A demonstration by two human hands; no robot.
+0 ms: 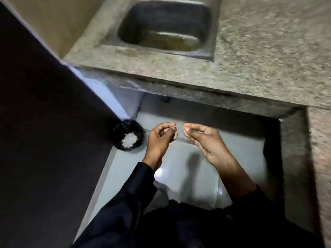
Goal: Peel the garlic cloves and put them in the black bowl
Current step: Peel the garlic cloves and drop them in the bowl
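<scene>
Two hands meet in the head view, raised over a pale grey floor; the left hand (159, 138) has its fingers curled in, thumb and forefinger tips pressed together near the top, and something small may be pinched there, though it is too tiny and blurred to say; the right hand (206, 140) lies palm-up beside it, fingers bent and bunched toward the thumb, the tips close to the left hand's but apart from them; whether it holds a clove cannot be told. Dark sleeves (129, 203) run down from both wrists to the bottom of the frame. Off to the left of the left hand, just beside it and lower down on the floor, sits the black bowl (127, 137), tucked against a dark wall; a small heap of white peeled garlic cloves (129, 140) lies inside it. Above the hands a speckled stone counter (259, 59) juts out; a steel sink (166, 25) is sunk into it, its bottom looking stained.
</scene>
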